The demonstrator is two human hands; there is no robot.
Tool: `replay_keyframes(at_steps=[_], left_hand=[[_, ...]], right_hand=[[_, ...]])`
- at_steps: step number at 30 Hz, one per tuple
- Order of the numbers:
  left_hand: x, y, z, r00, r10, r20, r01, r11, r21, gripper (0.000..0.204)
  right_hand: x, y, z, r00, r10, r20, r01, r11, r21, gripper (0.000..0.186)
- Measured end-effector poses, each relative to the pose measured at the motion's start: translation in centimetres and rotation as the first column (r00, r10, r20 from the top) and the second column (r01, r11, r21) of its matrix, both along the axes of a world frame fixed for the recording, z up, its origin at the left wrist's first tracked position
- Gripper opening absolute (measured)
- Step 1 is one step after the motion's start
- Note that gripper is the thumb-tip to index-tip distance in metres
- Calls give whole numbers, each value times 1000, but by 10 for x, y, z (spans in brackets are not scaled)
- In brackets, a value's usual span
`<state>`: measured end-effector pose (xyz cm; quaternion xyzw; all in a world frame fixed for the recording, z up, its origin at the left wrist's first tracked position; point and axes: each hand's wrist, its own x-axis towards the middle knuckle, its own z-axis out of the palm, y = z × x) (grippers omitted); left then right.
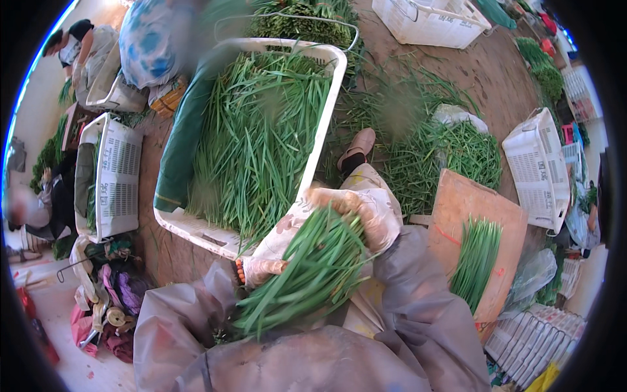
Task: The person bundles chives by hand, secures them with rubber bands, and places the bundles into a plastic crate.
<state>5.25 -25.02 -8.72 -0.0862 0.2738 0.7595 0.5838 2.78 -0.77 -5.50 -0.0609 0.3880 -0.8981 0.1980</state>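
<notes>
A loose bunch of long green garlic chives (310,264) lies slantwise across my lap, between my hands. My left hand (264,269) has its thumb over the bunch's left side; the rest of its fingers are hidden under the leaves. At the bunch's upper end my right hand (356,212) is curled round the stalks. Just ahead stands a white plastic crate (336,85) heaped with more chives (261,137), a green cloth (186,150) draped along its left side. To the right, a neat sheaf of chives (477,258) rests on a wooden board (447,202).
Loose chives (450,160) are piled on the floor beyond my foot. White crates stand at the left (121,176), right (539,173) and far right-centre (431,26). Coloured ties and cloths (111,294) lie at lower left. Other people (78,52) work at the left edge.
</notes>
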Motion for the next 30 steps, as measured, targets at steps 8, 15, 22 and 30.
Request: replay_keyframes(at_steps=[8,15,22,30], left_hand=[[-2,1,-9,995,40,86,-40,999,1,70],[2,-3,-9,991,61,122,-62,998,4,70],[-18,-7,18,985,139,101,-154,975,161,70],[-86,84,106,542,536,-647,-662,747,64,59]], right_hand=[[0,-5,30,984,-36,-172,70,978,197,43],[-5,0,39,989,142,-39,-116,914,389,54],[40,67,-33,846,511,152,-521,853,32,55],[-3,-61,52,986,-156,-51,163,970,181,51]])
